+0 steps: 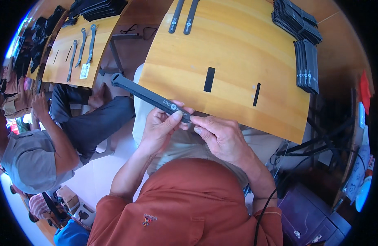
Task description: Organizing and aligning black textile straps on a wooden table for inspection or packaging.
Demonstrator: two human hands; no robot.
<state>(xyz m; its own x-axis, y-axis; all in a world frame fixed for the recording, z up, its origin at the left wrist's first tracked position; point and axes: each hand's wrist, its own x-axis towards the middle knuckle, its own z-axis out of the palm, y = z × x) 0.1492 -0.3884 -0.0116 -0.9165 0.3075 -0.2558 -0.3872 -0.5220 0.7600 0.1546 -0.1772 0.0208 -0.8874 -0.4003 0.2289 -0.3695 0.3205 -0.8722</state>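
Observation:
Over my lap, in front of the table's near edge, I hold a small bundle of dark grey straps (146, 95). The bundle slants up to the left, and its far end is wider and rounded with an opening. My left hand (160, 127) grips it near its lower end, thumb on top over pale printing. At that same end, the fingertips of my right hand (221, 137) are pinched together on the strap tip. Two similar single straps (190, 18) lie side by side at the far left of the wooden table (238, 45).
Stacked dark straps (297, 20) and a fanned pile (306, 67) sit along the table's right side. Two black strips (209, 79) mark the tabletop. At left, a person in grey (37, 156) sits by another table (60, 74) bearing straps. A purple cabinet (310, 213) stands lower right.

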